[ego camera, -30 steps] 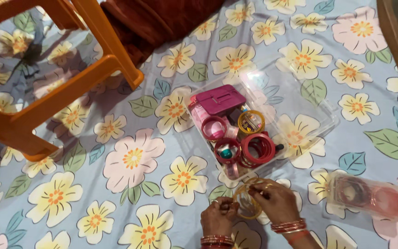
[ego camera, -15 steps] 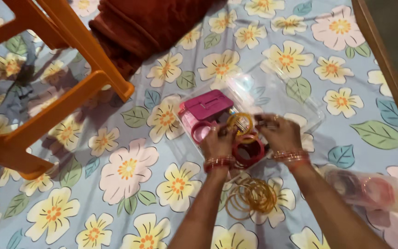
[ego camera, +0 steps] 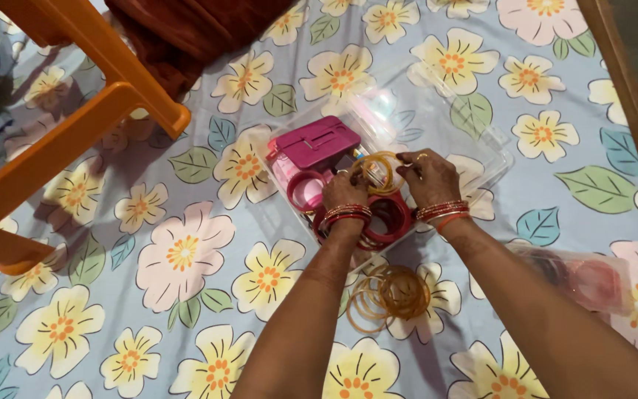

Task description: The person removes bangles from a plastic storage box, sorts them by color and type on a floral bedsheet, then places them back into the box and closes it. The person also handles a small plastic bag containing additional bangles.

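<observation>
A clear plastic box (ego camera: 481, 140) lies on the flowered sheet, holding a magenta case (ego camera: 315, 142), pink rings (ego camera: 306, 191) and red bangles (ego camera: 391, 216). Both hands reach into it. My left hand (ego camera: 342, 191) and my right hand (ego camera: 428, 174) together grip a stack of golden bangles (ego camera: 379, 171) held over the box. Red bangles circle both wrists. A loose pile of amber bangles (ego camera: 389, 295) rests on the sheet just below the box, between my forearms.
An orange plastic stool (ego camera: 60, 125) stands at the upper left. Dark red cloth (ego camera: 186, 29) lies at the top. A clear packet of bangles (ego camera: 592, 277) sits at the right. A wooden edge (ego camera: 629, 89) runs down the right side.
My hands left the amber bangles on the sheet, reached up into the box and took hold of a golden stack. The view shifted closer to the box.
</observation>
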